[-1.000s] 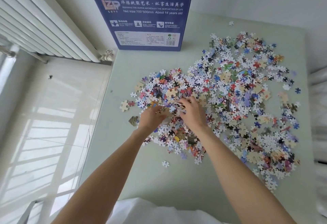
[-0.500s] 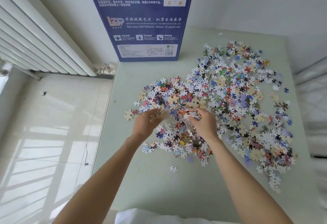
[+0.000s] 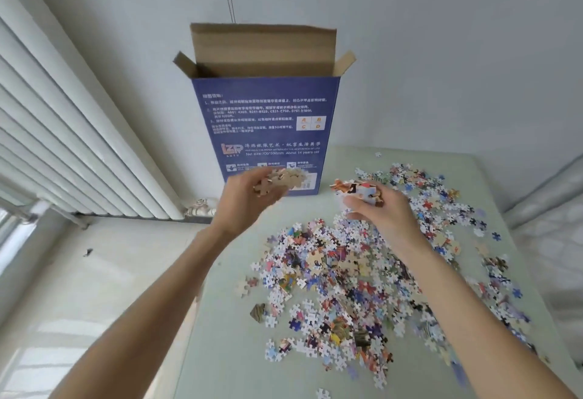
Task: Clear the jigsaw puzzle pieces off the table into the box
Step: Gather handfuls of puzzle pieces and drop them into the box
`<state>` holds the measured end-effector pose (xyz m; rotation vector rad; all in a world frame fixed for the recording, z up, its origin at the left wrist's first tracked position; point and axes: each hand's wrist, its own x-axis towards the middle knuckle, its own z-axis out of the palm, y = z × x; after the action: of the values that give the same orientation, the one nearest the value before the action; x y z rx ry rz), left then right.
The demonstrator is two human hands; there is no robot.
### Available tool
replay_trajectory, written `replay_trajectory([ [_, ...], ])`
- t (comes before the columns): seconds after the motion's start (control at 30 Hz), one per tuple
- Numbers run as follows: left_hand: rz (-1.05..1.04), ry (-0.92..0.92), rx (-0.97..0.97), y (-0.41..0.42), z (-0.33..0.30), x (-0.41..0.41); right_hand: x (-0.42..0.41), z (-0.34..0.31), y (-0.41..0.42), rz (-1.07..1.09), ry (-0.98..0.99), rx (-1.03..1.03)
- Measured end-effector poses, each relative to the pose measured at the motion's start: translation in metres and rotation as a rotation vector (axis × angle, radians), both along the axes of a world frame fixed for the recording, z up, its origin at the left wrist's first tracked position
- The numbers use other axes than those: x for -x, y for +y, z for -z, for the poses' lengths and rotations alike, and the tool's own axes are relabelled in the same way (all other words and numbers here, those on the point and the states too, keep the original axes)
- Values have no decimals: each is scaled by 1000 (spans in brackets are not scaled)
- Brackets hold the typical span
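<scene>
At the far edge of the pale green table (image 3: 220, 351) stands the tall blue box (image 3: 268, 133), upright with its top flaps open. In front of the box and to its right, loose puzzle pieces (image 3: 362, 275) lie scattered across the table. Just in front of the box's lower face, both hands are raised above the pile: the left hand (image 3: 244, 198) cups a handful of pieces, brown backs showing; the right hand (image 3: 378, 209) grips a colourful handful.
</scene>
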<state>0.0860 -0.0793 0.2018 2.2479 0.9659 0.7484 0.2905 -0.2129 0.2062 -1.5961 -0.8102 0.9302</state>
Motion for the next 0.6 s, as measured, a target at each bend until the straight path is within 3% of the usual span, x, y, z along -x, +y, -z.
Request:
replay_trajectory([
  [0.17, -75, -113, -275, 89, -94, -22, -19, -78, 87, -51, -106, -198],
  [0.27, -107, -13, -367, 146, -119, -37, -33, -110, 141, -35, -209, -268],
  [0.5, 14, 379, -230, 199, -109, -41, -47, -120, 232, -135, -632, -142],
  [0.6, 27, 355, -198, 210, -106, -38, -44, -113, 253, -273, -795, -41],
])
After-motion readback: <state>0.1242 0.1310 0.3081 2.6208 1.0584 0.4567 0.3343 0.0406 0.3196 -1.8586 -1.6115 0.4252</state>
